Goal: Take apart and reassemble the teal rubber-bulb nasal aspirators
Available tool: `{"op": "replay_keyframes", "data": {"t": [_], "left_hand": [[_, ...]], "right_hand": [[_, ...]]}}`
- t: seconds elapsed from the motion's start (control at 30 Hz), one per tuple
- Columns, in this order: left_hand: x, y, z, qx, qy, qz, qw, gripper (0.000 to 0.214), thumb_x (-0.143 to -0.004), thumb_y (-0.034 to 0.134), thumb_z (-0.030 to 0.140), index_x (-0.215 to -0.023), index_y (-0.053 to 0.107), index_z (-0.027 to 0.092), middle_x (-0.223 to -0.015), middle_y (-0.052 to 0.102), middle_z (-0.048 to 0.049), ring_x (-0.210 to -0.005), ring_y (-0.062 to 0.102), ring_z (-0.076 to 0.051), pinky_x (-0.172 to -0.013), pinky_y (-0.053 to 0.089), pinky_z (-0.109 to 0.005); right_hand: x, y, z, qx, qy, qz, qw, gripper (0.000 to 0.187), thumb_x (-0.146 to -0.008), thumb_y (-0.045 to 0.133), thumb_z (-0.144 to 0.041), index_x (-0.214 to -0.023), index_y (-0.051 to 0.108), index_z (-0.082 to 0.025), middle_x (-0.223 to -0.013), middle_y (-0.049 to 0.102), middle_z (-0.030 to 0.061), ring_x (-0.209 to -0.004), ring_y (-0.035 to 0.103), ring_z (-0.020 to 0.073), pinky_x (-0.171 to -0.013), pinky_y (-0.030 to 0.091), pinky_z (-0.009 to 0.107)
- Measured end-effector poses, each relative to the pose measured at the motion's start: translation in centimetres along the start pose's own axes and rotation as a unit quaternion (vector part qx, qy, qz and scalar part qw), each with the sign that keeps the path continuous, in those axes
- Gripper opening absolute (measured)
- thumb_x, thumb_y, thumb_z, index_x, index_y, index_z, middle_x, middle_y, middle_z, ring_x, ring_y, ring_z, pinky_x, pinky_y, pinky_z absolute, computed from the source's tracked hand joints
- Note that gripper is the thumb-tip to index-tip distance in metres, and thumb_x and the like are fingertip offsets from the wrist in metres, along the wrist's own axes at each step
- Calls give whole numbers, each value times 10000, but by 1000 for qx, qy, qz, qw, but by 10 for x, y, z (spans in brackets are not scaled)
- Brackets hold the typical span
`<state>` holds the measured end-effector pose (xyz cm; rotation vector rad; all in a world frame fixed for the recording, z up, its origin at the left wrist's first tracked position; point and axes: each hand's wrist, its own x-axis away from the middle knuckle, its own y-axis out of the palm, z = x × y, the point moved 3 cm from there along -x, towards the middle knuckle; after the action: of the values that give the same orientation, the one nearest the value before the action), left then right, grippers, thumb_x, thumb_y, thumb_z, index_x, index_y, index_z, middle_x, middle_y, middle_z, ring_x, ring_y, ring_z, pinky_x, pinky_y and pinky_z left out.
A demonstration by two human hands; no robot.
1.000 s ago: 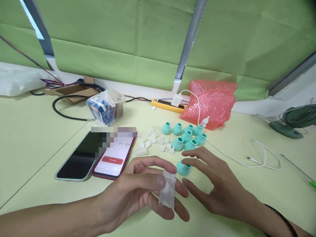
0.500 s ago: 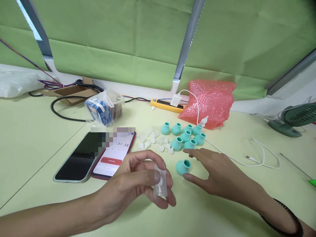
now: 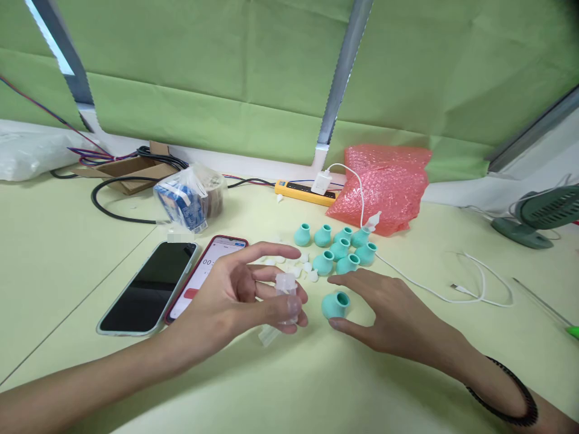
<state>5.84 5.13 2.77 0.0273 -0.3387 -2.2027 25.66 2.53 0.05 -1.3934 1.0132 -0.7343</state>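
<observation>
My left hand (image 3: 257, 295) pinches a clear plastic tube-like piece (image 3: 286, 286) between thumb and fingers, its index finger raised away. Another clear piece (image 3: 269, 336) pokes out below the thumb; whether the two are joined I cannot tell. My right hand (image 3: 384, 307) is open, thumb and fingers spread on either side of a teal bulb-shaped piece (image 3: 333, 306) that stands on the table with its mouth tilted up. Behind it stand several more teal bulbs (image 3: 323, 263). Small white teardrop-shaped pieces (image 3: 312, 275) lie beside them, partly hidden by my left hand.
Two phones, one dark (image 3: 147, 292) and one lit (image 3: 226, 244), lie at left. Behind are a bagged blue box (image 3: 181, 202), an orange power strip (image 3: 294, 192) and red bubble wrap (image 3: 384, 187). A white cable (image 3: 484, 277), a screwdriver (image 3: 543, 304) and a fan (image 3: 545, 211) are at right.
My left hand has turned and shifted slightly left, lifting its index finger and tilting the clear piece. My right hand has moved slightly left, still spread around the front teal bulb.
</observation>
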Motion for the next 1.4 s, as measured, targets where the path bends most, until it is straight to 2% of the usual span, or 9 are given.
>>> {"op": "replay_keyframes", "data": {"t": [0.2, 0.33, 0.43, 0.57, 0.77, 0.9, 1.07, 1.23, 1.4], "left_hand": [[-8, -3, -8, -13, -23, 12, 1000, 384, -618, 689, 128, -924, 469, 201, -764, 632, -21, -635, 609, -160, -558, 509, -270], [-4, 2, -12, -37, -22, -4, 999, 273, -605, 696, 107, -829, 546, 152, -864, 644, -74, -749, 614, -176, -593, 480, -214], [1, 7, -12, -27, -22, -32, 999, 247, -656, 654, 121, -890, 581, 155, -893, 641, -77, -796, 608, -183, -658, 480, -239], [5, 11, -13, -29, -22, -49, 998, 210, -720, 578, 133, -928, 558, 160, -908, 634, -70, -820, 589, -173, -725, 458, -267], [7, 14, -20, -118, -28, -50, 991, 213, -750, 489, 86, -859, 359, 215, -787, 601, 18, -626, 510, -87, -605, 429, -224], [12, 17, -14, -217, 48, -55, 973, 156, -774, 448, 86, -864, 425, 212, -755, 506, 38, -636, 454, -75, -573, 424, -186], [14, 17, -9, -200, 89, -72, 973, 174, -773, 531, 150, -924, 512, 232, -806, 523, 31, -670, 499, -70, -598, 463, -169], [14, 13, -12, -223, 142, -42, 964, 311, -687, 629, 119, -948, 573, 280, -876, 596, 44, -773, 554, -88, -657, 480, -156], [14, 15, -12, -302, 174, -44, 936, 305, -767, 530, 143, -1053, 535, 249, -944, 595, -3, -813, 560, -120, -644, 498, -192]], "right_hand": [[0, 13, 1, 31, 26, -99, 994, 422, -714, 538, -301, -1105, 441, -176, -865, 622, 72, -806, 578, 255, -635, 450, 382], [-4, 18, 4, 16, 25, -127, 991, 177, -720, 509, -209, -893, 496, -173, -739, 599, 35, -692, 567, 215, -575, 434, 328], [-5, 18, 4, -19, 13, -103, 994, 107, -694, 511, -180, -799, 490, -187, -724, 584, 18, -671, 554, 191, -573, 432, 304], [-2, 13, 2, -125, 11, -48, 991, 288, -631, 543, -153, -910, 486, -195, -889, 585, 46, -825, 552, 205, -661, 456, 303], [3, -8, -14, -317, 6, -8, 949, 320, -601, 555, -88, -874, 447, -215, -846, 556, -4, -727, 531, 123, -644, 473, 237], [10, -19, -21, -307, -21, 41, 951, 346, -626, 573, -103, -920, 433, -221, -831, 533, 0, -716, 511, 130, -645, 458, 264], [16, -24, -17, -290, -66, 138, 945, 444, -625, 602, -116, -1023, 435, -218, -893, 530, 32, -796, 512, 173, -712, 434, 328], [18, -27, -16, -294, -111, 170, 934, 498, -631, 595, -86, -1087, 436, -207, -892, 558, 45, -759, 526, 172, -671, 434, 322], [23, -27, -18, -240, -107, 192, 946, 514, -632, 582, -112, -1113, 432, -209, -981, 549, 70, -905, 520, 220, -776, 406, 360]]}}
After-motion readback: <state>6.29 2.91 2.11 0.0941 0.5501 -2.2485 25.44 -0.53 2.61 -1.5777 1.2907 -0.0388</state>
